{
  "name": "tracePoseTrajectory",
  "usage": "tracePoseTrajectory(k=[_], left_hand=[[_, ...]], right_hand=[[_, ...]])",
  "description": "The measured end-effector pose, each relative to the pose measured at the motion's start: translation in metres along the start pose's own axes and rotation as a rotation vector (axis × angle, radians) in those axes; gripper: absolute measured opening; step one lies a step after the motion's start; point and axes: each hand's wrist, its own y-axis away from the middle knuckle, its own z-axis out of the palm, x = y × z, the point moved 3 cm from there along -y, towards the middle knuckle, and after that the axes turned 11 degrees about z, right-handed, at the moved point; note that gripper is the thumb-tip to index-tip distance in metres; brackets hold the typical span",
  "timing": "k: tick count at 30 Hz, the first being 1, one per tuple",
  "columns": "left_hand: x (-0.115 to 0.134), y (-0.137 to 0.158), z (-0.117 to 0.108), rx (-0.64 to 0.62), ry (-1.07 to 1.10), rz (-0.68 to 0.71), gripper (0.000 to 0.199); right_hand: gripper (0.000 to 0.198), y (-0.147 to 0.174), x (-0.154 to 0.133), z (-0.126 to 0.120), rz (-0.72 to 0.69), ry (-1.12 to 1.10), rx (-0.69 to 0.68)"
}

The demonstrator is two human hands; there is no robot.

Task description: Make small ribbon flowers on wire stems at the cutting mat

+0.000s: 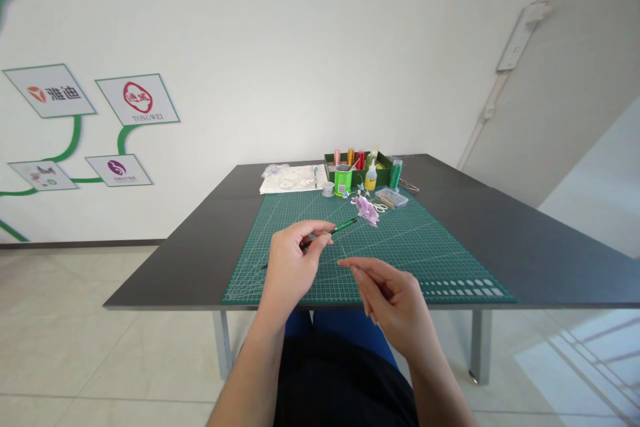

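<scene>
My left hand (295,260) is closed in a pinch on a thin dark stick (305,245). Green wrapping (344,225) covers the stick's far part, which points up and to the right. A pale purple flower (368,211) shows at that end; whether it is fixed there or lies behind, I cannot fully tell. My right hand (393,297) hovers just below and right of the stick, thumb and forefinger pressed together. A faint thin thread (343,250) seems to run from the stick to these fingertips. Both hands are above the green cutting mat (280,227).
At the back stand a green box (385,177) of thread spools, a green can (343,181), a glue bottle (371,177) and a green tube (395,174). A clear case (392,197) lies right, white sheets (290,180) left. The dark table (200,233) extends beyond the mat.
</scene>
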Motion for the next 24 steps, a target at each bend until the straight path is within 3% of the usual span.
tracePoseTrajectory(k=[18, 24], left_hand=[[-0.005, 0.001, 0.0, -0.03, -0.099, 0.037, 0.021], [0.001, 0.001, -0.001, -0.051, -0.138, 0.053, 0.02]], right_hand=[[0.03, 0.019, -0.022, -0.003, -0.162, 0.324, 0.071], [0.028, 0.009, -0.042, -0.01, -0.257, 0.407, -0.012]])
